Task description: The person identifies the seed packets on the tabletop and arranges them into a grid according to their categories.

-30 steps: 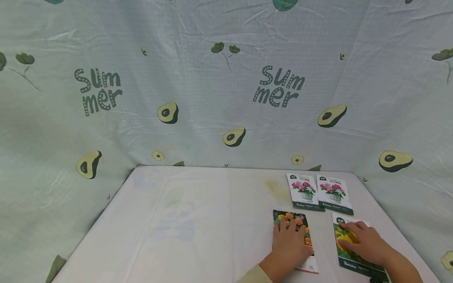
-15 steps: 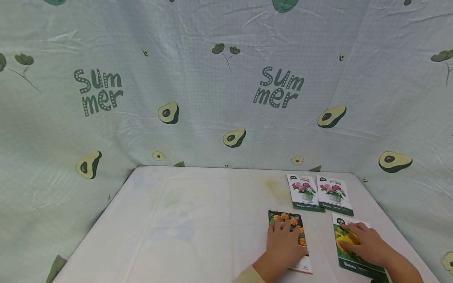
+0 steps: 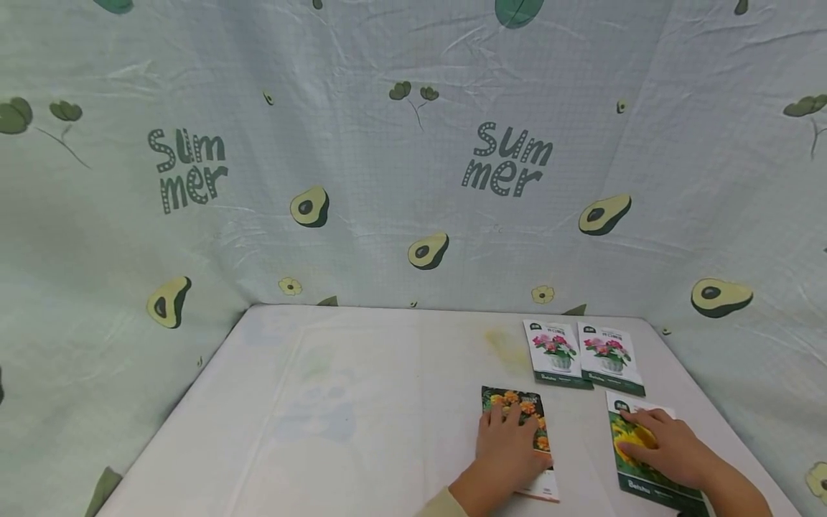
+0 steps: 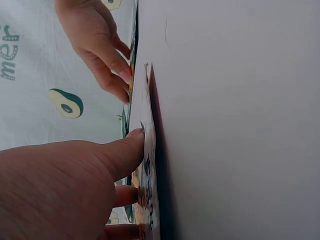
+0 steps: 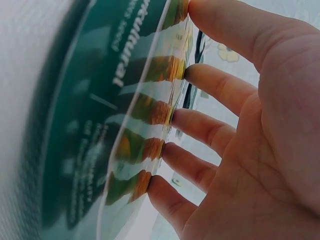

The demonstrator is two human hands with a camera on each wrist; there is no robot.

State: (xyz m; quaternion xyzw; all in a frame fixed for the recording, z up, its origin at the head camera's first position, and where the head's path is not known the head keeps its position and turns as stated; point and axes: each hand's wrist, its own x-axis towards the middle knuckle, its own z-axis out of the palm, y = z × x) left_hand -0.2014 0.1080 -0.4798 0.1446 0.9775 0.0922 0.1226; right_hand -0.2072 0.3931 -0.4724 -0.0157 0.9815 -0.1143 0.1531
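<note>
Under our left hand [image 3: 510,454], fingers flat and slightly apart, the orange-flower packet [image 3: 517,413] points long-axis to twelve o'clock. Our right hand [image 3: 665,445], spread, presses one yellow-flower packet [image 3: 629,441]. Two pink-flower packets [image 3: 584,350] lie at one o'clock.

orange-flower packet [image 3: 520,439]: dark, flat on the desk, near edge, partly covered.
yellow-flower packet [image 3: 646,452]: green-edged, flat, well right of it.

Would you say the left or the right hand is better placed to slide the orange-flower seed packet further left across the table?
Left, probably. The left hand lies flat on the orange-flower packet, while the right hand rests on the yellow-flower packet.
</note>
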